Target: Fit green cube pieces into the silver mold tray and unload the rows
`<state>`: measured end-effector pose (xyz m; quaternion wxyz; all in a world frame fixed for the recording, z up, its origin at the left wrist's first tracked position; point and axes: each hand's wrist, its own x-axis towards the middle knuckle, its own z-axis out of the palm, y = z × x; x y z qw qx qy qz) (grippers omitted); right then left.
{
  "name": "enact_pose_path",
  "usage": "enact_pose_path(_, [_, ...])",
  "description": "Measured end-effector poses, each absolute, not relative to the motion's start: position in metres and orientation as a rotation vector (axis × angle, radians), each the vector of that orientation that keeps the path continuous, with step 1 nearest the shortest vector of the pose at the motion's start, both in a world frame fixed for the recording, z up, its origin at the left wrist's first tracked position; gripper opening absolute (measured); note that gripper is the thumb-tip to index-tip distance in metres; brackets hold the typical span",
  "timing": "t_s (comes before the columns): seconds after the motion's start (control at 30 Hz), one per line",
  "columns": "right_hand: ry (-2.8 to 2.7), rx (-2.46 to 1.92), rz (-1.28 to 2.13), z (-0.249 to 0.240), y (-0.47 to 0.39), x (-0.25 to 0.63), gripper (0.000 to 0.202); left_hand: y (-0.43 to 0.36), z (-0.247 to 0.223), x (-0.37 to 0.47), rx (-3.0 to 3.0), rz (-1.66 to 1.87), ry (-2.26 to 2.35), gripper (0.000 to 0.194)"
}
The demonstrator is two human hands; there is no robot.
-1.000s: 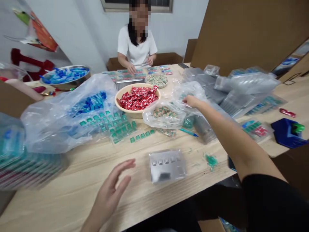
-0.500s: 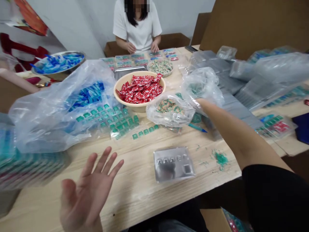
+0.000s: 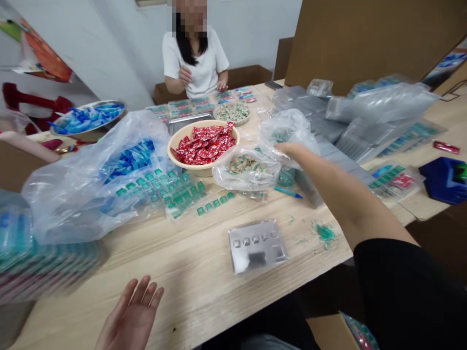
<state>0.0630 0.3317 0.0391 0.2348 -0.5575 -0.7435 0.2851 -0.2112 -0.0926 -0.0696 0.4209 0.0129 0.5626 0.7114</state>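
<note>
My left hand [image 3: 133,313] is palm up at the lower left, fingers stretched and holding nothing. My right arm reaches to a clear plastic bag [image 3: 297,127]; the fingers of my right hand [image 3: 286,148] are hidden in or behind it. A clear moulded tray [image 3: 257,245] with small square hollows lies on the table before me. Left of the right arm are a bag of small tan and green pieces [image 3: 246,167], a blue pen-like stick [image 3: 288,192] and a cream bowl of red packets [image 3: 204,146]. A row of green squares [image 3: 215,203] lies behind the tray.
Stacked filled trays [image 3: 54,262] stand at the left, beside a large bag of blue pieces [image 3: 83,180]. Grey and clear trays [image 3: 368,121] pile up at the right. Green scraps [image 3: 324,233] lie near the front edge. A person in white [image 3: 199,63] sits opposite.
My left hand has moved down and away from the tray. My right hand remains at the plastic bag. The person opposite has raised one hand. The view has shifted slightly.
</note>
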Motion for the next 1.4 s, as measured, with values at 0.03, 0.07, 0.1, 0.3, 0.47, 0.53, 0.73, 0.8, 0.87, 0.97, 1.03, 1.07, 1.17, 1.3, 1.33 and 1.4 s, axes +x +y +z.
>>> enact_pose_path(0.03, [-2.039,-1.55,0.818,0.047,0.332,0.066,0.054,-0.088,-0.068,-0.206,0.028,1.759,1.397,0.024])
enact_pose_path(0.07, [-2.037,-1.566,0.849,0.055,0.33,0.07,0.061,-0.082,-0.065,-0.199,0.036,1.735,1.39,0.026])
enact_pose_path(0.1, [-2.036,-1.575,0.859,0.063,0.325,0.074,0.061,-0.075,-0.062,-0.19,0.06,1.712,1.386,0.029])
enact_pose_path(0.3, [-1.616,-1.037,1.295,0.058,0.216,0.089,0.024,-0.029,-0.037,-0.12,0.631,1.521,1.53,0.029])
enact_pose_path(0.47, [-1.417,-0.681,1.749,0.02,0.115,0.084,0.032,0.002,-0.004,-0.076,1.412,1.598,1.574,0.017])
enact_pose_path(0.53, [-1.411,-0.653,1.763,0.014,0.094,0.082,0.035,0.009,0.006,-0.068,1.67,1.62,1.521,0.021])
enact_pose_path(0.73, [-1.49,-0.607,1.614,0.01,0.07,0.086,0.03,0.008,0.014,-0.064,1.979,1.458,1.542,0.027])
enact_pose_path(0.8, [-1.475,-0.586,1.68,0.011,0.07,0.087,0.023,0.006,0.013,-0.065,2.016,1.438,1.52,0.025])
enact_pose_path(0.87, [-1.449,-0.566,1.778,0.012,0.07,0.088,0.019,0.005,0.011,-0.067,2.03,1.446,1.511,0.025])
enact_pose_path(0.97, [-1.441,-0.606,1.813,0.008,0.068,0.089,0.022,0.006,0.008,-0.069,2.033,1.495,1.553,0.021])
enact_pose_path(1.03, [-1.426,-0.676,1.792,0.002,0.065,0.09,0.023,0.005,0.003,-0.068,2.061,1.492,1.599,0.019])
enact_pose_path(1.07, [-1.406,-0.712,1.792,-0.002,0.064,0.09,0.024,0.004,0.0,-0.068,2.075,1.477,1.616,0.018])
enact_pose_path(1.17, [-1.315,-0.8,1.838,-0.019,0.06,0.088,0.031,0.001,-0.016,-0.064,2.064,1.432,1.612,0.02])
enact_pose_path(1.3, [-1.22,-0.889,1.824,-0.036,0.055,0.084,0.04,-0.003,-0.036,-0.06,1.932,1.453,1.564,0.026])
enact_pose_path(1.33, [-1.207,-0.905,1.799,-0.039,0.053,0.083,0.04,-0.003,-0.039,-0.058,1.877,1.476,1.565,0.025])
enact_pose_path(1.4, [-1.182,-0.928,1.724,-0.042,0.048,0.085,0.038,0.0,-0.038,-0.051,1.73,1.54,1.565,0.021])
